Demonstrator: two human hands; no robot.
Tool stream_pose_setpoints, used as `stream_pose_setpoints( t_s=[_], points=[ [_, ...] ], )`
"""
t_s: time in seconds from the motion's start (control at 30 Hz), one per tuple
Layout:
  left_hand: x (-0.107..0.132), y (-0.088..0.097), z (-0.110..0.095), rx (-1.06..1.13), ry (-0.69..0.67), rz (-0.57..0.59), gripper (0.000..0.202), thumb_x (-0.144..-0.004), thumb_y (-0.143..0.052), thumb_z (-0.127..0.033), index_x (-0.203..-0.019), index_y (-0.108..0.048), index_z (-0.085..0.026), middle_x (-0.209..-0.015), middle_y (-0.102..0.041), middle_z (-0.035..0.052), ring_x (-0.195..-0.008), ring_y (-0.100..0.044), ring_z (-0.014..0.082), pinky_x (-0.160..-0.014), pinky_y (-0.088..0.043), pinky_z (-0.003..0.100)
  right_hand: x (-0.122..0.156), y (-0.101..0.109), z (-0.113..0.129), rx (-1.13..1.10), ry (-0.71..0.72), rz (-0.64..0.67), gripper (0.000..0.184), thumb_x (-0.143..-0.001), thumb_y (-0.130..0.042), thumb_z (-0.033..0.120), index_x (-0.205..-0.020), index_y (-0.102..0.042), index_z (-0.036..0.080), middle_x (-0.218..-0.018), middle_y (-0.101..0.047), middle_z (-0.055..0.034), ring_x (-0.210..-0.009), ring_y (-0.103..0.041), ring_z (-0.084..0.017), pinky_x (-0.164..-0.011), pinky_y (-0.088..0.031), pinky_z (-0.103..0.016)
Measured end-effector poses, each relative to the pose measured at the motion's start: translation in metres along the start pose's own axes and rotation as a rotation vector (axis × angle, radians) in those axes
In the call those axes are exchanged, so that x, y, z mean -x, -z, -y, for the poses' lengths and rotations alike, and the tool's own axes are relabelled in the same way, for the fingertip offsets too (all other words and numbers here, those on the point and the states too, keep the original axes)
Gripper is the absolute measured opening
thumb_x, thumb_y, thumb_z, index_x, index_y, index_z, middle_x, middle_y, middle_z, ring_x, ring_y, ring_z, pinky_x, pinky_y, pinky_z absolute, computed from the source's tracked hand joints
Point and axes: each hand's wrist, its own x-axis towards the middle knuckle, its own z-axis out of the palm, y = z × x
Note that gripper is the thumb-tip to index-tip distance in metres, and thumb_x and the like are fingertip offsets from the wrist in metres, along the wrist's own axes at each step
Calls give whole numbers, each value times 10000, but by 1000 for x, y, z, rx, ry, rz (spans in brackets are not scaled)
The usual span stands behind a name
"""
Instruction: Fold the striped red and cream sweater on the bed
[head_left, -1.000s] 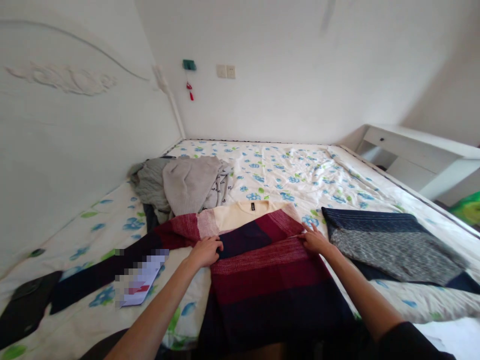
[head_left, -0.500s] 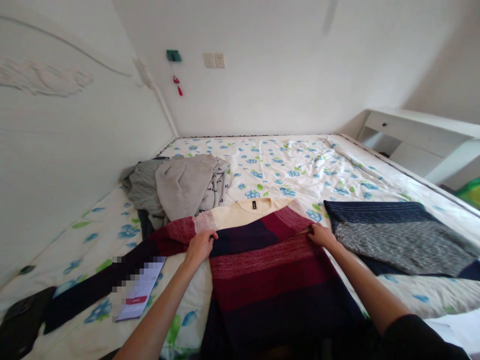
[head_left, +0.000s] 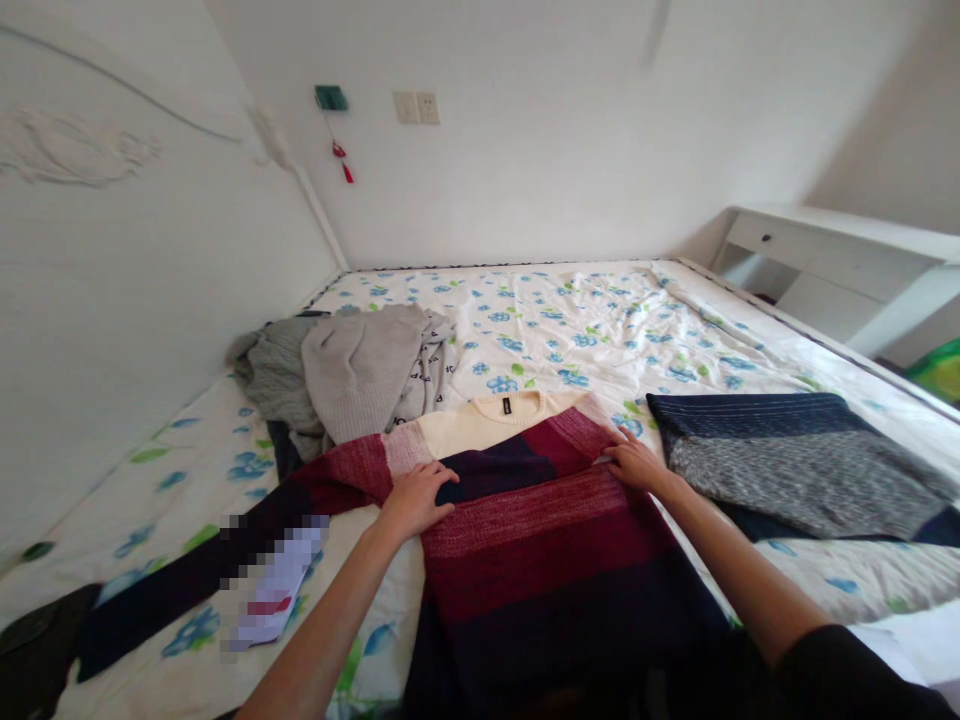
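- The left hand point(head_left: 415, 500) is laid palm-down on the sweater, its fingers nearly together and reaching onto a navy band; no grip can be made out.
- The right hand point(head_left: 636, 465) is set at the sweater's right edge, its fingers narrowly drawn together at a fold; whether cloth is pinched cannot be told.
- Compared with half a second earlier, the hands are seen closer together, the left having been slid inward from the edge of the garment. The whole view has also been tilted slightly, so the wall fittings appear higher.
- A striped knit sweater point(head_left: 525, 540) in maroon, red and navy is spread directly under both hands, with a cream yoke and collar point(head_left: 502, 415) beyond them.
- Its dark sleeve point(head_left: 247, 545) is stretched out to the left of the left hand, and is partly obscured by pixelation.
- A paper leaflet point(head_left: 277, 590) lies just below that sleeve, also partly obscured.
- A folded grey and navy knit garment point(head_left: 787, 465) lies just beyond the right hand.
- A rumpled grey knit pile point(head_left: 360, 370) is placed beyond the sweater's far left shoulder.
- All of this is carried by a bed with a blue-flowered quilt point(head_left: 540, 340).
- A white desk point(head_left: 825, 250) stands past the bed's far right corner.
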Motion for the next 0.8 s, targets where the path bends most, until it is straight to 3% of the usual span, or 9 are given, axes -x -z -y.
stream_pose_setpoints(
  t_s=[0.13, 0.27, 0.33, 0.5, 0.7, 0.8],
  points=[
    [-3, -9, -11, -20, 14, 61, 424, -917, -659, -131, -1277, -809, -297, -1279, -779, 95, -1240, -703, 308, -1083, -536, 428, -3, 8, 3, -75, 103, 74, 424, -934, -569, 126, -1204, -878, 231, -1515, -746, -78, -1467, -622, -257, -1327, -368, -379],
    [-7, -7, -5, 31, 21, 86, 378, -917, -613, -111, -1150, -851, -290, -1206, -821, 80, -1192, -752, 289, -1045, -545, 389, -12, 30, -8, -82, -39, 180, 319, -973, -588, 168, -1029, -897, 221, -1219, -859, -77, -1147, -770, -256, -1114, -520, -332],
    [-7, -2, 0, 45, 15, 144, 376, -896, -649, -135, -1158, -865, -297, -1181, -834, 74, -1172, -766, 296, -1010, -556, 377, -18, 40, -9, -59, -136, 125, 295, -998, -608, 206, -1065, -895, 200, -1151, -863, -103, -1118, -776, -266, -1076, -524, -325],
    [-5, 0, 1, 21, -7, 237, 378, -896, -664, -176, -1194, -873, -279, -1105, -827, 77, -1081, -784, 284, -948, -567, 355, -39, 45, 7, -88, -207, -117, 366, -1081, -561, 269, -1328, -821, 204, -1323, -818, -125, -1251, -734, -275, -1109, -504, -324],
    [-3, -4, -4, -10, 0, 220, 364, -886, -680, -163, -1182, -857, -277, -1121, -810, 91, -1099, -772, 306, -968, -566, 385, -85, 35, 23, -64, -176, -236, 610, -1098, -466, 174, -1698, -529, 262, -1665, -599, -110, -1326, -693, -259, -1155, -497, -336],
    [-2, -1, -6, -12, 2, 236, 370, -876, -685, -138, -1181, -845, -275, -1132, -808, 88, -1114, -764, 303, -971, -560, 383, -112, 32, 23, -4, -143, -177, 576, -1117, -413, 142, -1660, -565, 261, -1678, -578, -113, -1347, -684, -253, -1145, -501, -335]
  ],
)
